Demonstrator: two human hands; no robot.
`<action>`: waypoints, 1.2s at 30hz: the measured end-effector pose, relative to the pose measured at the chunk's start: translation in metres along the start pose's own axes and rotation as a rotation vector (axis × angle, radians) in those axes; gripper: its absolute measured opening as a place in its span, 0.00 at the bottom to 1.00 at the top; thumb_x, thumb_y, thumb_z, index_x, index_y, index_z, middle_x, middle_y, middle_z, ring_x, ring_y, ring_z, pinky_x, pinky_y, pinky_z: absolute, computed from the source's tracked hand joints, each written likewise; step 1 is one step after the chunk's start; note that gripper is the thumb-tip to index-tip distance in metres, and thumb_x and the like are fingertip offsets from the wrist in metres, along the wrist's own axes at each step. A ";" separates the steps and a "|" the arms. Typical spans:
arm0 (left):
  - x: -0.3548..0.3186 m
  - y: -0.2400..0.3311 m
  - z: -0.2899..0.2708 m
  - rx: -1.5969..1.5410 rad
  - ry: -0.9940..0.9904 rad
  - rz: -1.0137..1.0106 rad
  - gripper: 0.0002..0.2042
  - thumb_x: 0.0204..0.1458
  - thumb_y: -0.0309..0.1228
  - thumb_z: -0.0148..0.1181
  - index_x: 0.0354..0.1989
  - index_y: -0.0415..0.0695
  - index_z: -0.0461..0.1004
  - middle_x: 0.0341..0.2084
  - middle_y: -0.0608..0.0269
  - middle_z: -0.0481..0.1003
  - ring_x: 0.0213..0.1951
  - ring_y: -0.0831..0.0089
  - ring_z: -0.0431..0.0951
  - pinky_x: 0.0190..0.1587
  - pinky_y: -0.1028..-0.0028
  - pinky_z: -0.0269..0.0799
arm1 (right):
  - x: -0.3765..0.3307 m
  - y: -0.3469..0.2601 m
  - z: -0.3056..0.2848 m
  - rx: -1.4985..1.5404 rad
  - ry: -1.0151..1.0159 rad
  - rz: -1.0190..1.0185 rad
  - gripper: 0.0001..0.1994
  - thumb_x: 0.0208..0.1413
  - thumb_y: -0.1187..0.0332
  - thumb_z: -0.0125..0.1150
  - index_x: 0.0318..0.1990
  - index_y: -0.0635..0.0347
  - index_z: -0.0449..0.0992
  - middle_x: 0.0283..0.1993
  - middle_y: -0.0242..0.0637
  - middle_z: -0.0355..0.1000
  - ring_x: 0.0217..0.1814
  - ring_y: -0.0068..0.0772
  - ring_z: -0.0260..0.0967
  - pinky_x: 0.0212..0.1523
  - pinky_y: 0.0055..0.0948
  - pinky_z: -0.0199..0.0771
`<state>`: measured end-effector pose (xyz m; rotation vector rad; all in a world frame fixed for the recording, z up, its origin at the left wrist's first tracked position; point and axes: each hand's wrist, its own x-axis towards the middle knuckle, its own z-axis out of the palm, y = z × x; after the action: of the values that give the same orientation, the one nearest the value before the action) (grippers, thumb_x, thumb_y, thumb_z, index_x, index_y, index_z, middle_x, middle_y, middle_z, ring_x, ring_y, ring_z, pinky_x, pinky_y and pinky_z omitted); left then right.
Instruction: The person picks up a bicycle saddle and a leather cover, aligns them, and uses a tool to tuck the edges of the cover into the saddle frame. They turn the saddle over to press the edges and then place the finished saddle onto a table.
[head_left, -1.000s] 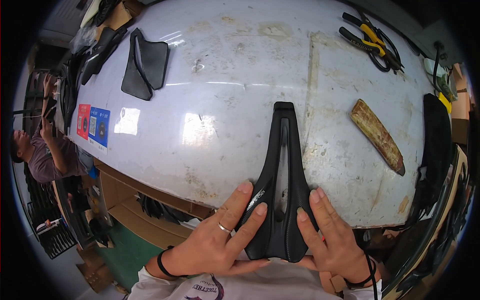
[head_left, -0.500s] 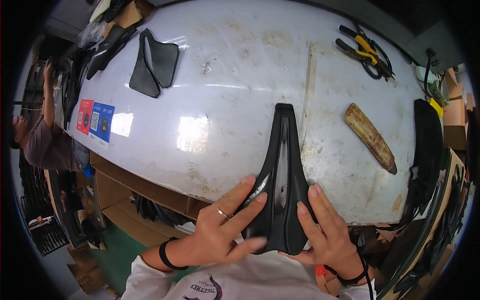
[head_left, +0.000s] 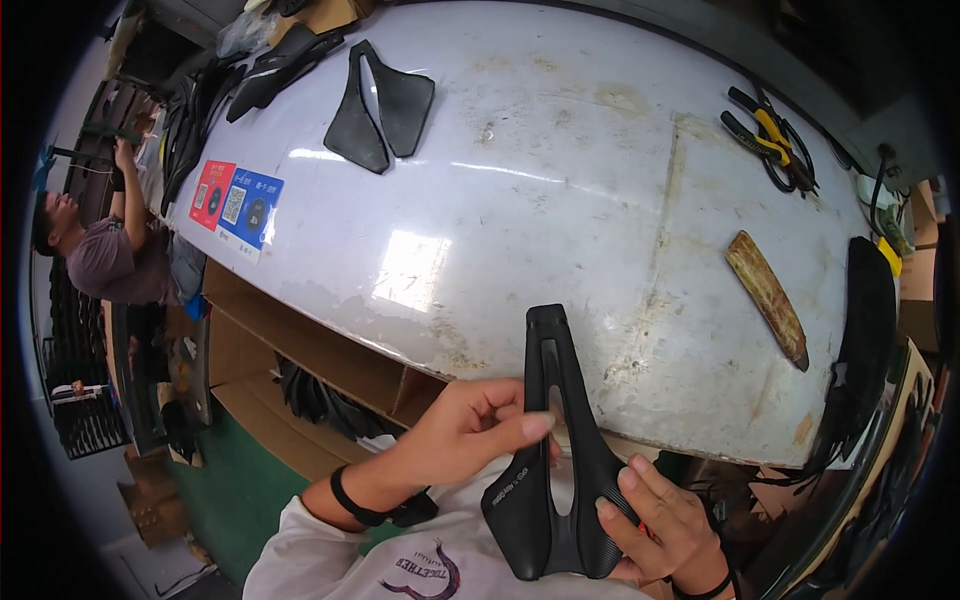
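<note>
A black bicycle saddle (head_left: pixel 588 440) with a long slot down its middle is tilted up in front of my shirt, its narrow nose pointing away. My left hand (head_left: pixel 476 432) pinches its left side near the slot, thumb on top and the other fingers curled, partly hidden behind it. Gripping the wide rear right wing is my right hand (head_left: pixel 664 522), fingers on top and thumb tucked below. Another black saddle cover (head_left: pixel 403 108), split by a slot, lies at the far left of the white table (head_left: pixel 560 230).
A worn brown flat tool (head_left: pixel 768 298) lies on the right, with yellow-and-black pliers (head_left: pixel 772 140) beyond. More black saddle parts (head_left: pixel 280 68) are piled far left. Cardboard boxes (head_left: pixel 290 330) stand below the table's near edge. A person (head_left: pixel 120 250) works off to the left.
The saddle has come off the tabletop toward me and tilted up. My left hand has shifted from its rear left wing to the slot area. The whole view has shifted too.
</note>
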<state>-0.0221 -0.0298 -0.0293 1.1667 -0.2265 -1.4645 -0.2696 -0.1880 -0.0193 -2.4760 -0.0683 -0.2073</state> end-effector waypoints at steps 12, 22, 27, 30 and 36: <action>0.003 0.025 0.017 0.544 -0.424 -0.222 0.14 0.67 0.39 0.60 0.42 0.38 0.79 0.15 0.71 0.65 0.20 0.83 0.60 0.23 0.73 0.56 | 0.030 0.021 0.021 1.611 0.174 0.795 0.17 0.73 0.63 0.54 0.55 0.71 0.73 0.44 0.48 0.80 0.44 0.37 0.81 0.42 0.33 0.83; 0.004 0.026 0.023 0.562 -0.513 -0.127 0.13 0.67 0.39 0.59 0.40 0.38 0.76 0.13 0.65 0.66 0.17 0.76 0.62 0.23 0.69 0.59 | 0.015 0.042 0.041 1.283 0.092 0.323 0.09 0.67 0.66 0.64 0.40 0.64 0.76 0.26 0.27 0.74 0.24 0.20 0.67 0.24 0.25 0.63; 0.005 0.027 0.024 0.552 -0.529 -0.084 0.13 0.66 0.38 0.61 0.39 0.38 0.76 0.13 0.64 0.67 0.17 0.75 0.63 0.23 0.69 0.59 | 0.024 0.027 0.030 1.583 0.037 0.326 0.09 0.63 0.68 0.67 0.33 0.64 0.77 0.30 0.37 0.73 0.31 0.25 0.69 0.32 0.28 0.63; 0.004 0.024 0.024 0.502 -0.505 -0.036 0.14 0.67 0.39 0.60 0.38 0.38 0.76 0.11 0.67 0.66 0.16 0.77 0.60 0.21 0.68 0.56 | 0.015 0.045 0.033 1.541 -0.372 0.173 0.08 0.61 0.70 0.70 0.34 0.64 0.78 0.32 0.37 0.75 0.34 0.28 0.71 0.33 0.31 0.64; 0.022 -0.051 -0.005 -0.153 -0.758 0.069 0.30 0.63 0.32 0.64 0.69 0.37 0.57 0.57 0.56 0.63 0.58 0.68 0.62 0.59 0.65 0.58 | 0.008 0.031 0.025 1.429 0.411 0.370 0.16 0.58 0.60 0.72 0.32 0.68 0.78 0.31 0.43 0.78 0.34 0.36 0.78 0.36 0.33 0.76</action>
<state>-0.0470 -0.0306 -0.0789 0.4329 -0.6505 -1.7731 -0.2549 -0.1972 -0.0561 -0.9671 0.3104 -0.3388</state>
